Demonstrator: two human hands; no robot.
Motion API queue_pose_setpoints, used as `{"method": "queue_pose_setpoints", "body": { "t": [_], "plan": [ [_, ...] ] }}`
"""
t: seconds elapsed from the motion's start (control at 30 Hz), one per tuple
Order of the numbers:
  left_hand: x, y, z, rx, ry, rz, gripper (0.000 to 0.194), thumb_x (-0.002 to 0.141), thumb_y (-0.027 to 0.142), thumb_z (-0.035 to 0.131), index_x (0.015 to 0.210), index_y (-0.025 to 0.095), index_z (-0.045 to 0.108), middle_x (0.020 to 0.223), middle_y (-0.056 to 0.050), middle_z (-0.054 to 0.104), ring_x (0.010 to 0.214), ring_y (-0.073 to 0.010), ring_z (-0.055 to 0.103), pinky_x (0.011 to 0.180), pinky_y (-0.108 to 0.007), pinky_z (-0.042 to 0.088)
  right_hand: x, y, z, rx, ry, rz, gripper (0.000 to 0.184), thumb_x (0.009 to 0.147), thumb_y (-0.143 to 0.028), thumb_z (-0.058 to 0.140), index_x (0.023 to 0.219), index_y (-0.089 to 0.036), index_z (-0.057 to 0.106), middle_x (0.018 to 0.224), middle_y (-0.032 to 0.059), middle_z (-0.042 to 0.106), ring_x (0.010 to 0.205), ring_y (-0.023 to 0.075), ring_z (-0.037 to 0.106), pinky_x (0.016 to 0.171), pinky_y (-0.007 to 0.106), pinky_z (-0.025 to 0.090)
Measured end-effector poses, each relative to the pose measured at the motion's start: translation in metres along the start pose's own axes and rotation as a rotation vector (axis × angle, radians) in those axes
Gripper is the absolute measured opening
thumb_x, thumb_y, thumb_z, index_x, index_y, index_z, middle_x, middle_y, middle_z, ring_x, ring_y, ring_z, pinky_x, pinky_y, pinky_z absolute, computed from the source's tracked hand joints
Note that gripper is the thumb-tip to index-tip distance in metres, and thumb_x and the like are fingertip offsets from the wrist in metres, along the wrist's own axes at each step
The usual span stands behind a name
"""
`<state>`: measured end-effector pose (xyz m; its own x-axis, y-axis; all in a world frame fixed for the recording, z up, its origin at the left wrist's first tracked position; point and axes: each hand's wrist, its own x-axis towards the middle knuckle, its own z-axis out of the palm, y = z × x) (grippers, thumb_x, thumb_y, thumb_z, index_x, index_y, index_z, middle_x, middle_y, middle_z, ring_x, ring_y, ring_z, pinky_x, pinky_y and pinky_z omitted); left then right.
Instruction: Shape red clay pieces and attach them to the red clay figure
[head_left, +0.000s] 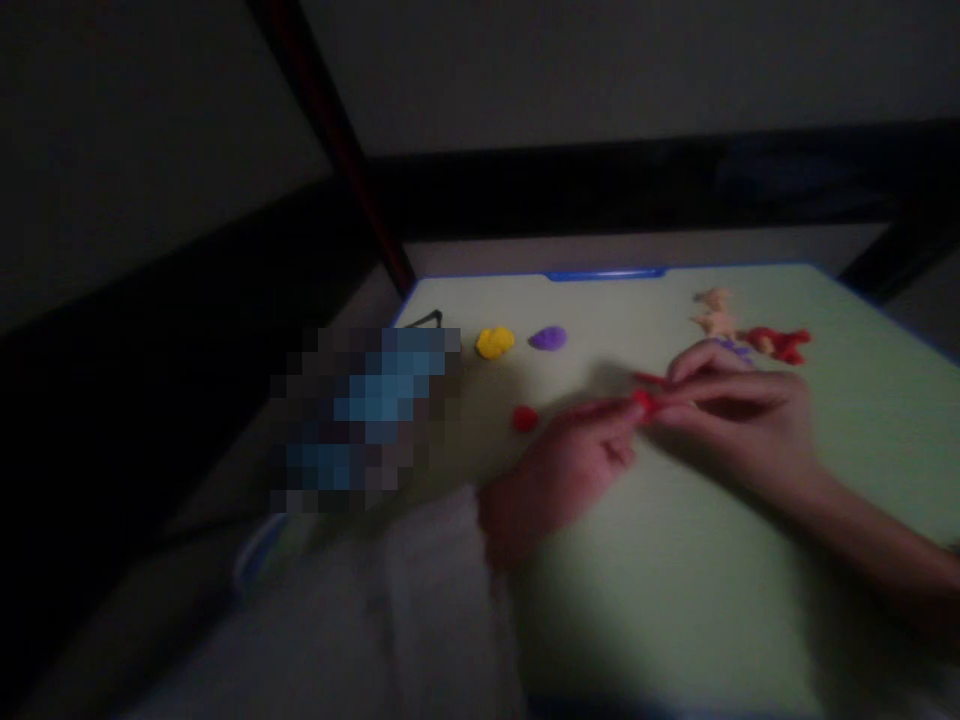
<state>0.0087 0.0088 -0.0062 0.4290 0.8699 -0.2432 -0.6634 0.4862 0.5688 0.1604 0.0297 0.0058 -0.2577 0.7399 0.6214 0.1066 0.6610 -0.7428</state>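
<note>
Both my hands meet over the light table, pinching a small piece of red modelling clay (644, 404) between their fingertips. My left hand (574, 465), coming out of a pale sleeve, is closed on its left side. From the right my right hand (750, 415) is closed on the other side. A thin red strip (651, 378) sticks out leftward by the right fingers; I cannot tell whether it joins the clay. A red lump of clay (525, 418) rests on the table just left of my left hand. The picture is dim and somewhat blurred.
A yellow clay lump (495, 342) and a purple one (549, 338) lie farther back. Beyond my right hand are a peach-coloured shaped piece (716, 315) and a red one (781, 344). A pixelated bluish patch (390, 400) covers the left side. The table (675, 620) has a blue edge.
</note>
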Motion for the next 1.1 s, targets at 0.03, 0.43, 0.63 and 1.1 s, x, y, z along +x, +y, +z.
{"method": "queue_pose_setpoints", "body": {
  "t": [0.03,0.43,0.63,1.1],
  "plan": [
    [-0.0001,-0.0002,0.0003,-0.001,0.011,-0.002,0.003,0.07,0.014,0.065,0.069,0.013,0.063,0.064,0.003,0.048,0.053,-0.0031,0.035,0.052,-0.016,0.029,0.0001,0.0,-0.0001,-0.005,-0.003,-0.003,0.027,0.066,-0.005,0.07,0.078,-0.029,0.073,0.073,-0.0013,0.06,0.067,0.0099,0.055,0.057,0.023,0.045],
    [-0.0011,-0.0012,-0.0012,0.024,-0.016,0.017,0.002,0.069,0.014,0.066,0.067,0.014,0.065,0.064,0.002,0.05,0.054,-0.0039,0.036,0.052,-0.017,0.029,0.0011,-0.0006,0.0008,-0.079,0.018,-0.01,0.025,0.066,-0.013,0.073,0.08,-0.033,0.072,0.073,-0.0016,0.06,0.066,0.0113,0.056,0.056,0.025,0.048],
    [-0.0015,0.001,0.0026,-0.022,0.024,-0.001,0.005,0.069,0.012,0.065,0.064,0.012,0.064,0.063,0.002,0.051,0.052,-0.003,0.036,0.051,-0.016,0.031,0.0016,-0.0018,0.0005,-0.021,-0.028,-0.007,0.029,0.064,-0.004,0.072,0.081,-0.027,0.073,0.078,0.0007,0.062,0.072,0.0111,0.058,0.062,0.024,0.049],
    [-0.0019,-0.0008,0.0018,-0.032,0.046,0.03,0.005,0.069,0.013,0.065,0.064,0.013,0.064,0.063,0.002,0.049,0.052,-0.0028,0.035,0.052,-0.016,0.031,0.0005,0.0011,0.001,0.013,-0.001,0.028,0.027,0.064,-0.012,0.074,0.083,-0.032,0.072,0.082,-0.0011,0.062,0.073,0.0121,0.057,0.061,0.026,0.048]
  ]
}}
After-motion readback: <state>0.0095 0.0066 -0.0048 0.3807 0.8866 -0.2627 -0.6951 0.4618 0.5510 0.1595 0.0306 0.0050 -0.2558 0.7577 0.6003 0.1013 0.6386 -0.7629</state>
